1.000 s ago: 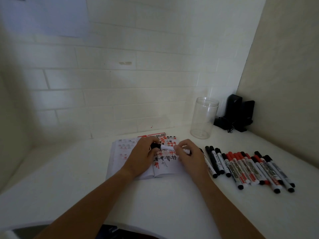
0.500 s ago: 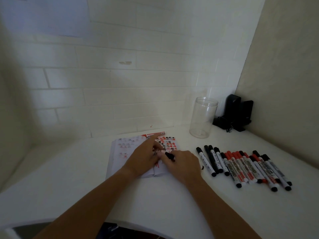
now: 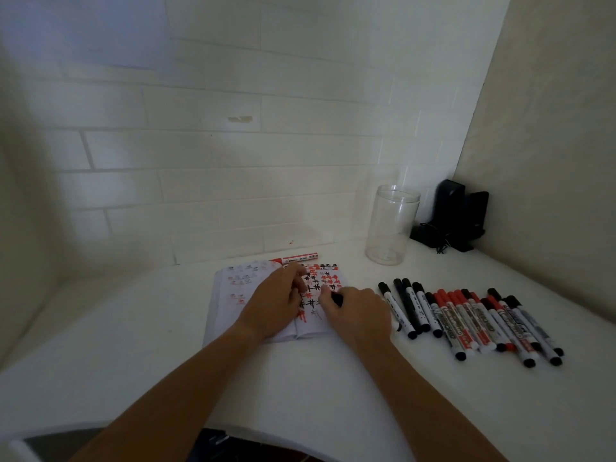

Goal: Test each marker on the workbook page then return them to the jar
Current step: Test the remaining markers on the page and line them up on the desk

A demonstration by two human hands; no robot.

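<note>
Item one, centre-left of the frame: your open workbook (image 3: 233, 295) lies flat on the white table (image 3: 133, 328), its right page filled with red and black test marks.

Item two: your left hand (image 3: 273, 305) rests flat on the workbook, fingers relaxed, pressing the pages down.

Item three, just above the workbook's top edge: one red marker (image 3: 295, 258) lying crosswise.

Item four, centre: your right hand (image 3: 356, 311), close beside the left, fingers curled round a black marker (image 3: 336, 299) with its end over the right page.

Item five, right of centre, further up: a clear jar (image 3: 391, 225), upright, apart from the markers.

Item six, right: a row of markers (image 3: 466, 316), red and black, lying side by side on the table.

Item seven, upper right corner: a black device (image 3: 456, 215) against the wall.
</note>
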